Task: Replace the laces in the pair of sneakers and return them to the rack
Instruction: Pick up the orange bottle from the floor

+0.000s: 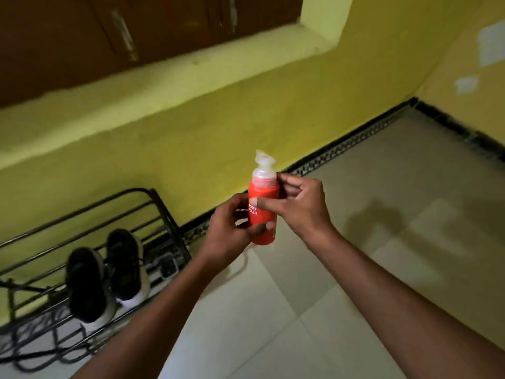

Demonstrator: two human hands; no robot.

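Head view, looking down: pair of sneakers (124, 258) at lower left, side by side on the sloping bars of a rack (161, 212), well apart from both hands. Black uppers, matte and fabric-like. Thick white soles, rounded, brightest at the ends nearer the camera. Lacing too blurred to make out. Rack of thin black metal rods, bent into a curve at the end frame, set close against the wall (191, 119).

Held up at centre frame, over the floor (355, 269): a bottle (263, 192), upright, cylindrical, glossy red plastic with white "BODY WASH" lettering, topped by a cloudy clear cap (263, 164). Left hand (228, 231) wrapped round the lower half, fingers curled behind, thumb laid across the front. Right hand (299, 206) on the upper half, thumb pressed flat on the label, fingers bent round the shoulder just under the cap.

Floor of large pale tiles, smooth and faintly shiny, crossed by soft dark shadows. Black patterned skirting (341, 143) along the base of the wall. Wall itself rough yellow-green plaster, stepping out into a ledge (191, 69) higher up. Dark brown wooden doors (68, 36) above the ledge, metal handles smeared by blur. Tangle of black cable (41, 348) on the floor under the rack. Pale boxy thing (167, 265) just beside the shoe nearer the hands, too blurred to name.
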